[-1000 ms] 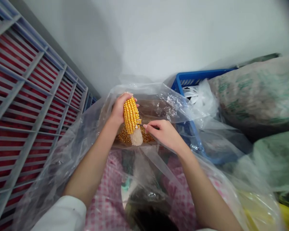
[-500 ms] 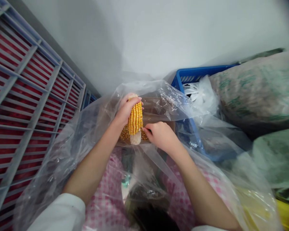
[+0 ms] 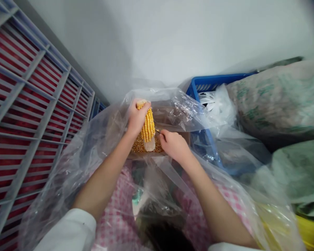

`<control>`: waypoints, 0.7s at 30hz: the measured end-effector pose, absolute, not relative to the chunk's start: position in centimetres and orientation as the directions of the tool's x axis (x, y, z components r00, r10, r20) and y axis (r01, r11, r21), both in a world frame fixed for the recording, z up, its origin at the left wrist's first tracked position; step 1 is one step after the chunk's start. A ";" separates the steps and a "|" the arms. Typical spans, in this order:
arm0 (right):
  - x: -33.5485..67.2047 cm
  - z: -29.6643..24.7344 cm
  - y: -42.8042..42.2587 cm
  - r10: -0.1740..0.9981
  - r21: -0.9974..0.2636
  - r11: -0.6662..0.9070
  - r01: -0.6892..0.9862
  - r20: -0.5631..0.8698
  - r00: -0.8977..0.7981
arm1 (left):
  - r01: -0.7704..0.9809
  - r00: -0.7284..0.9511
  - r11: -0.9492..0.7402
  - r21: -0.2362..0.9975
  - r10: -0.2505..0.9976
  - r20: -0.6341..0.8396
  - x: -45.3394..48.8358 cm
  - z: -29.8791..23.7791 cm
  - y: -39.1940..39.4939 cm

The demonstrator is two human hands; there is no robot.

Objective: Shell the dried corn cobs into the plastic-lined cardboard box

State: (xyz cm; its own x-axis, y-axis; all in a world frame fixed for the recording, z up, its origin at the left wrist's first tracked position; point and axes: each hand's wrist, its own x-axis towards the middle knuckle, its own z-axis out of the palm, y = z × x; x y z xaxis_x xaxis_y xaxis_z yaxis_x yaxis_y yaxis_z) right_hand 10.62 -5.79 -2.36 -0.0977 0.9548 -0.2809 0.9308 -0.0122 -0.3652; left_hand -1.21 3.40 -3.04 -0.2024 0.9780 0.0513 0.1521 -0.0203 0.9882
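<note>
1. above the brown box [image 3: 186,138], the left hand [image 3: 136,118] is closed around the upper part of a corn cob [image 3: 149,127], which leans with its bare end [image 3: 149,145] down
2. the right hand [image 3: 173,143] pinches a thin dark tool [image 3: 157,132], its tip at the cob's right edge; whether they touch is too small to tell
3. the step in hand looks like prising kernels [image 3: 148,137] off from the bare end upward; the next move, i judge, calls for a steady left grip and the tip worked under the lowest kernels
4. the cob's kernels look hard and glossy, deep yellow, set in tight straight rows; the bare end is pale, blunt and rough-looking
5. loose kernels [image 3: 138,144] lie below the cob in the box, a grainy golden layer
6. clear plastic sheeting [image 3: 94,136] drapes around the box, thin, crinkled and shiny, with pink checked cloth [image 3: 117,212] showing through
7. to the right are a smooth blue crate [image 3: 219,78] and a bulging, wrinkled sack [image 3: 279,101] with green print; to the left, a slatted crate [image 3: 52,101] shows red between its bars
</note>
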 end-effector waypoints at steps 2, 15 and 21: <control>11.7 -1.7 -5.5 0.964 -0.490 -0.019 0.871 -0.240 -0.114 | -0.008 -0.163 0.070 0.998 0.984 -0.070 -2.1 -2.2 3.7; 11.7 -0.4 -5.7 0.956 -0.563 0.105 0.820 -0.171 -0.240 | -0.088 -0.141 0.177 0.980 0.972 -0.188 -3.1 -1.4 4.2; 10.7 -0.9 -6.1 0.954 -0.281 0.157 0.947 -0.207 -0.219 | 0.150 -0.171 0.006 0.989 0.985 0.020 -1.4 -2.5 3.1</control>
State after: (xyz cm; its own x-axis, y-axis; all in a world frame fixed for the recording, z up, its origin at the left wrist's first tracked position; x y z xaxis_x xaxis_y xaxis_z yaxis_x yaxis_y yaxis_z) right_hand 10.71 -6.08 -0.93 -0.2191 0.9535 -0.2069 0.9469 0.1567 -0.2807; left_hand -1.44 3.12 -2.47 -0.1706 0.9851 0.0197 0.1497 0.0062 0.9887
